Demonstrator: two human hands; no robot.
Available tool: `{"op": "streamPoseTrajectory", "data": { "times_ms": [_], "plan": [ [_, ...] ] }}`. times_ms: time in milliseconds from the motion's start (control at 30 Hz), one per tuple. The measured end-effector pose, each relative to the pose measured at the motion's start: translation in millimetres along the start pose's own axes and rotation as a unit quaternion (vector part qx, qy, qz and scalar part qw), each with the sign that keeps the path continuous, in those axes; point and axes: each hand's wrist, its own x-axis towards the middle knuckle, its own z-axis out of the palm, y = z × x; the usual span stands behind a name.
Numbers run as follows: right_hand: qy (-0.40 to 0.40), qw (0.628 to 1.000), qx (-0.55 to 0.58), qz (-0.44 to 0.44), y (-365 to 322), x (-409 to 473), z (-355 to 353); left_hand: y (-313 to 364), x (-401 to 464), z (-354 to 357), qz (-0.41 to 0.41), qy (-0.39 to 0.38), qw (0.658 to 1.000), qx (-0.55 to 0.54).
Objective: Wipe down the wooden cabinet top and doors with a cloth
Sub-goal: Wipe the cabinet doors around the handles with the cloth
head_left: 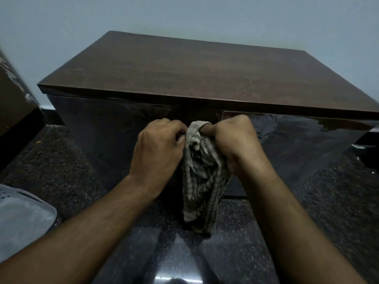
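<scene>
Both hands (159,143) (235,140) around checked cloth (202,177)

The flat dark-brown wooden cabinet top (184,66) carries nothing; a hand can sweep it from near edge to far wall. The glossy dark cabinet doors (114,136) are open to reach on the left and right, while the middle is blocked by both hands and the hanging grey-striped cloth (202,177). A brown cardboard box (14,99) stands at far left, apart from the cabinet side. A pale grey plastic object (22,218) occupies the near-left floor.
</scene>
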Motion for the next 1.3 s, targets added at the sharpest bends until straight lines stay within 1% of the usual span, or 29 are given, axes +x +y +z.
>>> {"op": "streamPoseTrajectory", "data": {
  "times_ms": [33, 67, 167, 233, 300, 367, 433, 533, 633, 700, 767, 833, 867, 933, 1033, 1100, 1167, 1233, 1300],
  "plan": [
    [-0.004, 1.0, 0.021, 0.023, 1, 1, -1, 1, 0, 0, 0.0, -0.004, 1.0, -0.003],
    [-0.003, 0.999, 0.027, 0.026, 1, 0, 1, 2, 0, -1, -0.001, -0.005, 1.0, -0.002],
    [0.026, 0.999, -0.008, -0.035, 3, -6, 7, 2, 0, 1, -0.004, 0.004, 1.0, 0.011],
    [0.03, 0.999, 0.007, -0.032, 5, -10, 9, 1, 0, 1, -0.006, 0.002, 1.0, 0.008],
    [0.03, 0.997, 0.071, 0.013, 6, -9, 8, 1, 0, -1, -0.003, -0.004, 1.0, -0.001],
    [0.014, 0.986, 0.159, 0.058, 8, -10, 7, 1, 0, -3, -0.003, -0.009, 1.0, -0.012],
    [0.002, 0.981, 0.186, 0.054, 18, -16, 8, 0, 1, -4, -0.008, -0.009, 1.0, -0.018],
    [0.017, 0.994, 0.105, -0.014, 43, -37, 16, -1, 2, -2, -0.017, -0.005, 0.999, -0.027],
    [0.093, 0.987, 0.023, -0.129, 54, -46, 26, 0, 2, 0, -0.021, 0.002, 0.999, -0.034],
    [0.135, 0.969, -0.055, -0.202, 60, -42, 30, 0, 2, 2, -0.016, 0.004, 0.999, -0.031],
    [0.163, 0.933, -0.148, -0.285, 68, -37, 33, 0, 1, 1, -0.008, 0.002, 0.999, -0.031],
    [0.158, 0.899, -0.216, -0.345, 77, -34, 33, 0, 1, 1, -0.006, 0.004, 0.999, -0.031],
    [0.156, 0.888, -0.239, -0.36, 80, -33, 33, 0, 1, 0, -0.007, 0.005, 1.0, -0.03],
    [0.162, 0.877, -0.264, -0.367, 80, -33, 34, 0, 0, 0, -0.005, 0.006, 1.0, -0.025],
    [0.157, 0.881, -0.286, -0.344, 76, -32, 35, 0, 0, 1, -0.002, 0.005, 1.0, -0.019],
    [0.145, 0.889, -0.296, -0.318, 80, -28, 35, -1, 0, 2, 0.0, 0.006, 1.0, -0.015],
    [0.13, 0.904, -0.277, -0.298, 87, -26, 34, -1, 0, 1, 0.002, 0.006, 1.0, -0.014],
    [0.14, 0.905, -0.25, -0.314, 90, -27, 36, 0, 0, -1, -0.001, 0.005, 1.0, -0.018],
    [0.151, 0.899, -0.243, -0.333, 90, -27, 36, 0, 0, -1, -0.002, 0.002, 1.0, -0.022]
  ]
}}
